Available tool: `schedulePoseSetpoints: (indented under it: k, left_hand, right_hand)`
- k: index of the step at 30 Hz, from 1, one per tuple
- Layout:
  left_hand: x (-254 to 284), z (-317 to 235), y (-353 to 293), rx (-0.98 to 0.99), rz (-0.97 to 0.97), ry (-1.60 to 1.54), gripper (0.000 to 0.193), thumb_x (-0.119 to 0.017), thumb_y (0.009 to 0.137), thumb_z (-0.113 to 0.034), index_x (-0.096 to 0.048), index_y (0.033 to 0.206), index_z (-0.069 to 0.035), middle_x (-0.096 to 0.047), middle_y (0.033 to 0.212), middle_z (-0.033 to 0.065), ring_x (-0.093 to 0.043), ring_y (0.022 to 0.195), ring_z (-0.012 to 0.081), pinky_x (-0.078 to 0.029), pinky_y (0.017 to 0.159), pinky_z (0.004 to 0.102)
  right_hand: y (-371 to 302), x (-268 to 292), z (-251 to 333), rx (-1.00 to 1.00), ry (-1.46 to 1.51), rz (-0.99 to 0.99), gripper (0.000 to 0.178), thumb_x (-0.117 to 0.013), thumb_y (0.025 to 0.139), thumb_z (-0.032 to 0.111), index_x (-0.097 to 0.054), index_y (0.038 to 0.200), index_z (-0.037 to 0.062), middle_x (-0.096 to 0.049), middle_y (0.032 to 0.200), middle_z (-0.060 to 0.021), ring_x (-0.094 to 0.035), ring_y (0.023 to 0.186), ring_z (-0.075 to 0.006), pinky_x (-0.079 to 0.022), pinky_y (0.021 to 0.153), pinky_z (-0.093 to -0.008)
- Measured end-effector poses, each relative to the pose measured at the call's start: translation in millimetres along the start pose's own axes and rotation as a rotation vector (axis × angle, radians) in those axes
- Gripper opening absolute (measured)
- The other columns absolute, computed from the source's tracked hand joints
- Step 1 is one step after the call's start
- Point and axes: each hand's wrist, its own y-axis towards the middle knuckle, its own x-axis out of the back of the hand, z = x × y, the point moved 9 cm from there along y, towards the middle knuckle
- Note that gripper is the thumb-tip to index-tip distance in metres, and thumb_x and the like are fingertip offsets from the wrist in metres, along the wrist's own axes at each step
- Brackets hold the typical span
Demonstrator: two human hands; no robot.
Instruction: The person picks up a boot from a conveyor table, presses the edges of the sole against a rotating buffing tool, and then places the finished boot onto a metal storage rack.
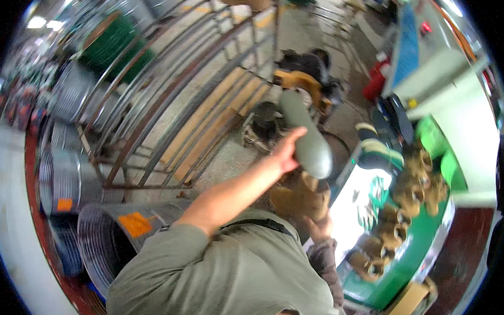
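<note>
- Left hand (288, 151) had its fingers wrapped round a grey-green, round-ended bar (308, 134) — tilted 11 to 5 o'clock
- Right hand (320, 229) touched a tan fitting (297, 202), 6 o'clock of the bar — too blurry to tell how those fingers gripped
- Brown fittings (392, 233) lined the green counter (412, 257), 3 o'clock of that hand

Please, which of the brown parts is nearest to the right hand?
The brown part seen between the grey cylinder and the right hand; the row of others on the green table lies farther right.
</note>
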Motion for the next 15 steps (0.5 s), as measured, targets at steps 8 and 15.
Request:
schedulePoseSetpoints:
  k: [8, 15]
  left_hand:
    - [-31, -52, -137, -0.242, 0.019, 0.147, 0.041, -0.072, 0.082, -0.022, -0.061, 0.116, -0.002, -0.067, 0.106, 0.0105, -0.066, 0.098, 0.0247, -0.054, 0.089, 0.0434]
    - [67, -186, -469, -1.35, -0.456, 0.017, 0.059, -0.056, 0.083, -0.032, -0.053, 0.133, 0.0, -0.06, 0.129, 0.0187, -0.059, 0.118, 0.0353, -0.046, 0.102, 0.0539]
  right_hand:
    - [24, -22, 54, 0.17, 0.04, 0.237, 0.073, -0.084, 0.07, 0.035, -0.054, 0.124, -0.0034, -0.068, 0.108, -0.0189, -0.066, 0.101, -0.0322, -0.051, 0.088, -0.0407]
    - [109, -108, 189, 0.301, 0.389, 0.427, 0.063, -0.083, 0.077, 0.012, -0.051, 0.129, -0.0022, -0.064, 0.12, -0.0097, -0.06, 0.11, -0.0192, -0.049, 0.096, -0.0352]
